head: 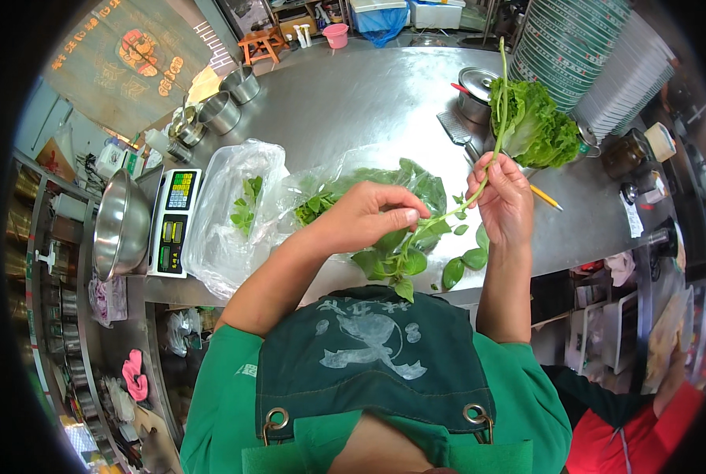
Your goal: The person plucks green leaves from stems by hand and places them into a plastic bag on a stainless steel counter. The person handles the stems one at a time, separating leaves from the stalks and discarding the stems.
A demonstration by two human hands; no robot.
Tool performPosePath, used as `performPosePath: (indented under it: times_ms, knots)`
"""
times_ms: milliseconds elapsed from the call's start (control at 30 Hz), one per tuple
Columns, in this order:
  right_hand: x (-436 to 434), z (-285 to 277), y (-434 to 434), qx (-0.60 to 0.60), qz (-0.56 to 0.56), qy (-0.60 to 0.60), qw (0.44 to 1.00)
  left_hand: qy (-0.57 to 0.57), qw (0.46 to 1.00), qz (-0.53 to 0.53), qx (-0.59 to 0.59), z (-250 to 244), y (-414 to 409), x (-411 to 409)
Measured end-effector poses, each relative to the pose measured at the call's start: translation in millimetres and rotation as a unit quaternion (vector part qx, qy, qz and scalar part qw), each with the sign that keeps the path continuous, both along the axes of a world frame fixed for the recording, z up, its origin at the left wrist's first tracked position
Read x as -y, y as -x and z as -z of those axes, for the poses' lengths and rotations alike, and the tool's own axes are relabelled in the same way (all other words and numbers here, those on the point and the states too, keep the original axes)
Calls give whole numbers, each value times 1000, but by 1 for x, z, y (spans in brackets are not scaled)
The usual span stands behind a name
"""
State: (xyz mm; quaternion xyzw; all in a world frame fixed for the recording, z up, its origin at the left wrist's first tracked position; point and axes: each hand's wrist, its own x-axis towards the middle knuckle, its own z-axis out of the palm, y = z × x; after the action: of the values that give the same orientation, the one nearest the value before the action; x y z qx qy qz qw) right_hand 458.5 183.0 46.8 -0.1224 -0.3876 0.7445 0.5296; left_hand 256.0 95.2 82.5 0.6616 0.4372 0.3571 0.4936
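Observation:
A long green stem [500, 118] runs up through my right hand [502, 192], whose thumb and fingers pinch it. The stem's lower, leafy end [403, 260] hangs over the near edge of the steel table [329, 89]. Thumb and forefinger of my left hand [376, 216] close on the stem where its leaves branch off. Loose leaves [463, 266] lie on the table below my right hand. Behind my left hand is a clear plastic bag [359, 172] of leafy greens. Left of it stands a plastic-lined container [234, 255] with a few leafy sprigs [247, 204] inside.
A digital scale [175, 225] and a steel bowl [122, 225] stand at left, steel pots [220, 112] behind. Lettuce [533, 127], a grater [455, 128], a lidded pot [476, 89], a yellow pen [545, 197] and stacked bowls [566, 47] are at right. Another person in red [619, 438] is at lower right.

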Motion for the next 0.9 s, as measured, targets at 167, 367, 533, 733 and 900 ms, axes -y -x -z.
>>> performPosePath:
  times_ms: [167,367,533,733,900]
  knots:
    - [-8,13,0,62,27,14,998,188,969,-68,142,2,8,2]
    - [-10,15,-1,84,51,11,995,207,965,-106,120,5,11,3]
    - [-12,11,-10,70,71,-1,995,213,965,-98,117,5,15,7]
    - [-13,6,-17,51,95,-8,994,215,968,-78,104,8,20,11]
    - [-11,2,-20,43,103,-8,994,203,972,-76,96,12,19,12]
